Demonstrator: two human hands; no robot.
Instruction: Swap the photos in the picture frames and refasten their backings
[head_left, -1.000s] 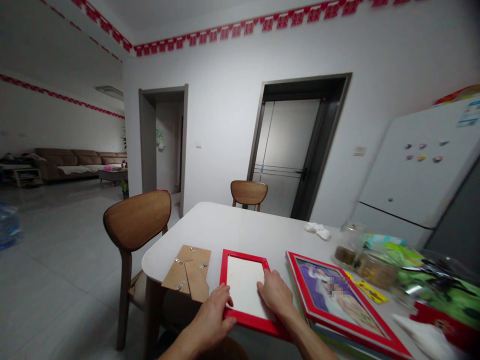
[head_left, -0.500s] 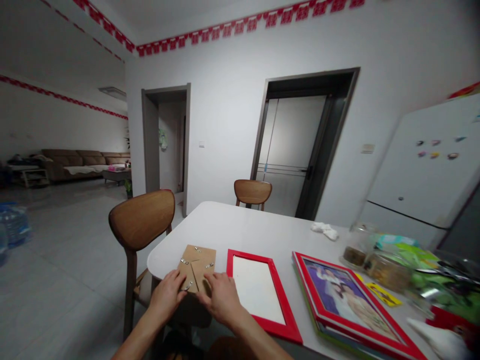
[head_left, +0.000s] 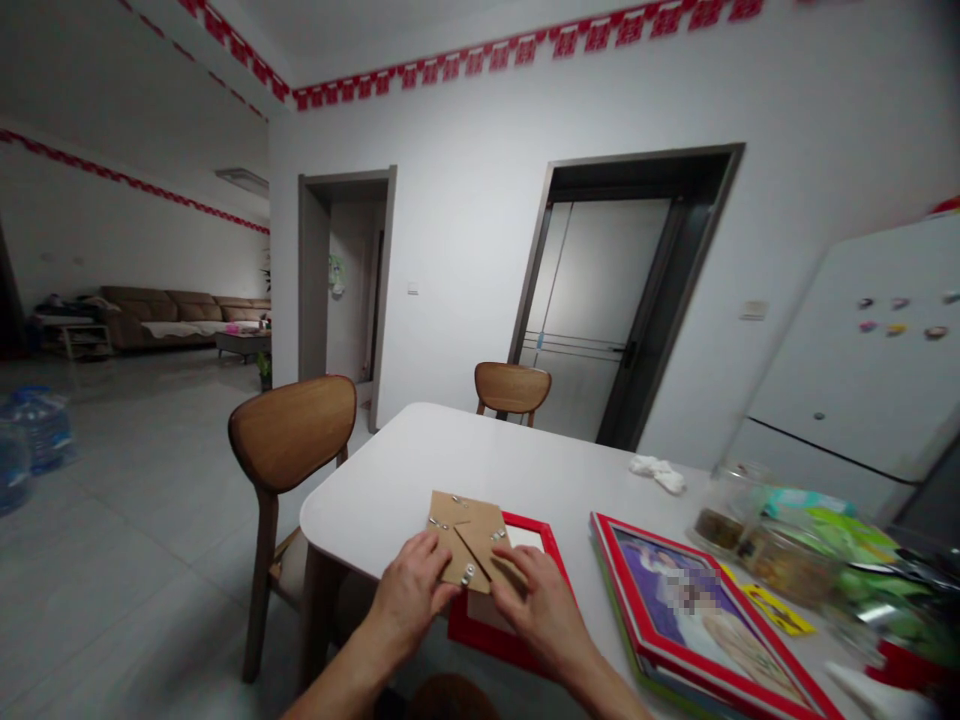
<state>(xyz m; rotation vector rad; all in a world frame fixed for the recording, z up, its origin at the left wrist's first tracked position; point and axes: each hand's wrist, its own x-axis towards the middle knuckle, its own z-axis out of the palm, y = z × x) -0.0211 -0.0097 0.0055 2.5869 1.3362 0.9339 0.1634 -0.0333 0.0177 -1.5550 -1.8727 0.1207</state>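
Grip: the left hand (head_left: 411,580) and the right hand (head_left: 541,612) both grasp a tan, roughly rectangular backing board of thin fibreboard (head_left: 481,518), fingers and thumbs at its near left and near right edges. The board lies above the far-left part of a red rectangular picture frame with a white inner panel (head_left: 499,645), the landmark here; whether the two touch cannot be told.

Sound handling probably calls for keeping the board level, turning its edges parallel to the frame's, and lowering it evenly with the fingertips clear of the metal.

The board's upper face is plain and matt, with four small silver metal clips (head_left: 467,574) near its edges and a dark diagonal slit (perhaps the outline of a fold-out leg).

Outward: right of the frame lies a stack topped by a larger red-bordered framed photograph (head_left: 671,645); beyond that, glass jars (head_left: 726,515). All rest on a white round-cornered desk (head_left: 465,440); left of the frame stands a brown wooden chair (head_left: 296,430).
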